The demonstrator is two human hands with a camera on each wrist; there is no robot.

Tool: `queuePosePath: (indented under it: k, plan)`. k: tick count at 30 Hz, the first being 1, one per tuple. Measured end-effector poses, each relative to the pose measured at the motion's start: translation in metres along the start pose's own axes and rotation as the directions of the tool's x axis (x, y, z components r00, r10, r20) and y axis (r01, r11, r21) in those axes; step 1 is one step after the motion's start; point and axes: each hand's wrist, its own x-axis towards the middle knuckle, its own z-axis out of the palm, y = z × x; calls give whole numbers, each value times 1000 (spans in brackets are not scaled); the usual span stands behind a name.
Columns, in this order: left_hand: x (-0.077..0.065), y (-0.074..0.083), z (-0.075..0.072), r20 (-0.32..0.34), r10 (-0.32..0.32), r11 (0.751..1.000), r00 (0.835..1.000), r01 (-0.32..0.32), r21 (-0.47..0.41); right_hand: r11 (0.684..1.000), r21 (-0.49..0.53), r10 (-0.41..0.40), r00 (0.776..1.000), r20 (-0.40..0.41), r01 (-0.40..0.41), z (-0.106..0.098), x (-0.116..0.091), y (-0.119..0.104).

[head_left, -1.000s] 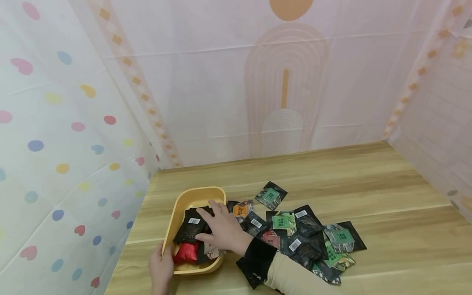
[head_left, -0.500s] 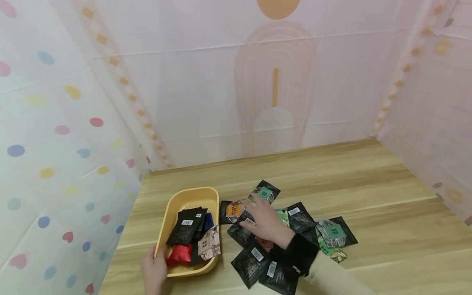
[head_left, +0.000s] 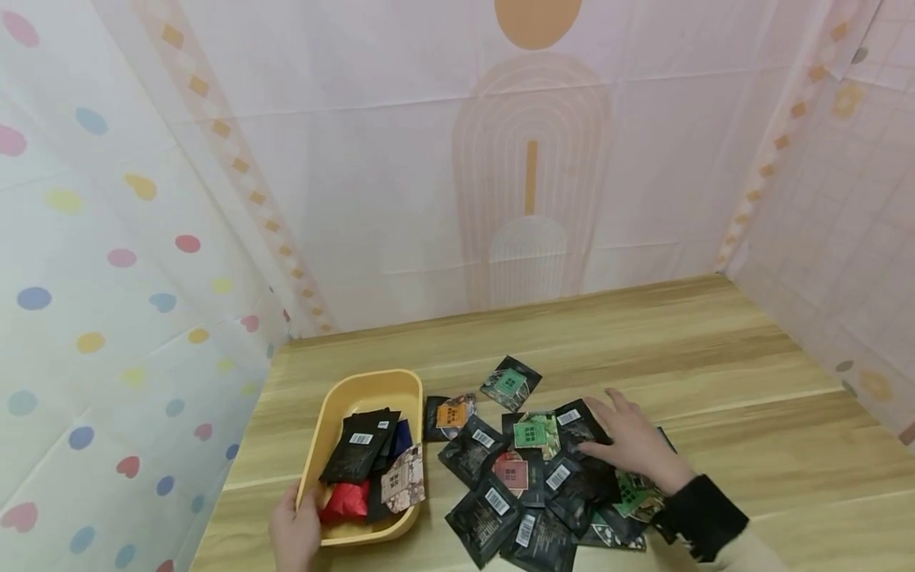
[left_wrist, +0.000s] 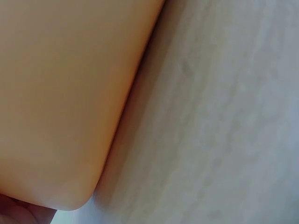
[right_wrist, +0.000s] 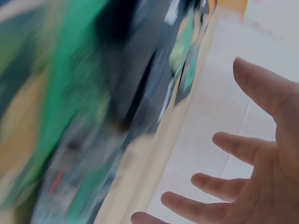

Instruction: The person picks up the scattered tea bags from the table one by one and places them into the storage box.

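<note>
My left hand (head_left: pixel 295 531) grips the near left corner of a yellow plastic basket (head_left: pixel 321 445), thumb at the rim. In the left wrist view the basket's smooth outer wall (left_wrist: pixel 70 98) fills the left side, with a bit of the hand at the bottom. Inside lie black sachets (head_left: pixel 353 457), a red sachet (head_left: pixel 346 502) and a beige-labelled one (head_left: pixel 403 479). Over the right part of a loose pile of sachets hovers my right hand (head_left: pixel 632 441), fingers spread and holding nothing. The right wrist view shows those fingers apart beside blurred green-and-black sachets (right_wrist: pixel 74 79).
Several flat sachets cover the table's middle, some barcode side up (head_left: pixel 484 520), others with a green (head_left: pixel 530 434), red (head_left: pixel 511 474) or orange label (head_left: pixel 451 415). One green-labelled sachet (head_left: pixel 511 382) lies apart behind them. Patterned cloth (head_left: pixel 400 199) hangs behind the wooden table (head_left: pixel 750 381).
My right hand has moved right, from over the basket, across the middle sachets, to the pile's right side. My left hand stays on the basket. The head view has shifted slightly.
</note>
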Motion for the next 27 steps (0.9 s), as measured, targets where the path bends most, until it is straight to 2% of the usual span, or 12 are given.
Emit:
queuePosePath:
  k: [3, 6, 12, 16, 27]
  plan:
    - [0, -2, 0, -6, 16, 1000, 1000, -16, -7, 1000, 10, 26, 999, 45, -27, -9, -13, 21]
    - [-1, -4, -2, -6, 9, 1000, 1000, -9, 12, 997, 36, 64, 990, 126, -69, -14, -24, 37]
    - [0, -5, -4, -17, 34, 999, 999, -33, 40, 992, 21, 116, 967, 227, -124, -14, -27, 47]
    - [-1, -2, -2, -15, 46, 999, 999, -45, 26, 989, -6, 144, 962, 230, -147, -14, -25, 48]
    - [-1, -1, 0, -23, 41, 999, 999, -41, 11, 989, -81, 137, 981, 134, -127, -1, -19, 44]
